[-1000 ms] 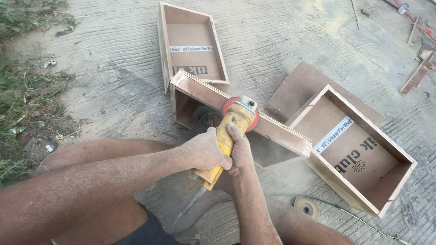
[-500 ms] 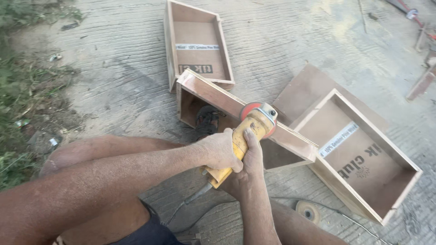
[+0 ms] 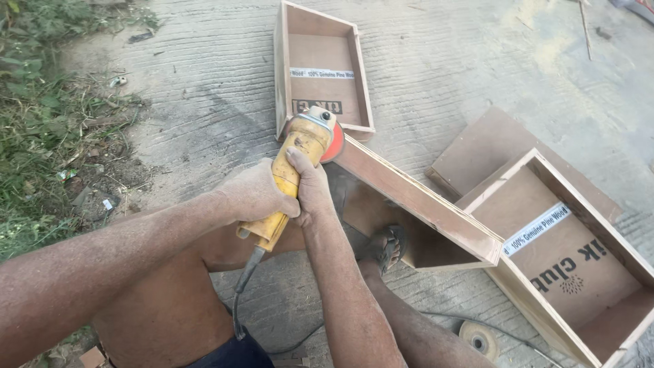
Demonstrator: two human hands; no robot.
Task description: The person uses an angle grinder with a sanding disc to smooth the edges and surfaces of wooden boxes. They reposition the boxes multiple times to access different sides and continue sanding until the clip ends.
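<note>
A yellow angle grinder (image 3: pixel 294 174) is clasped by both hands: the left hand (image 3: pixel 255 194) is wrapped around its body, the right hand (image 3: pixel 310 187) closed over its top. The red disc (image 3: pixel 334 146) has been moved from mid-edge to the near end of the wooden box (image 3: pixel 422 204), suggesting one sanding pass completed. A foot (image 3: pixel 385 249) is braced inside the box.

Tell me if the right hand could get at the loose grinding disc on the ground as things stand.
Probably not right away: the right hand grips the yellow grinder, and the disc lies beyond the person's leg.
</note>
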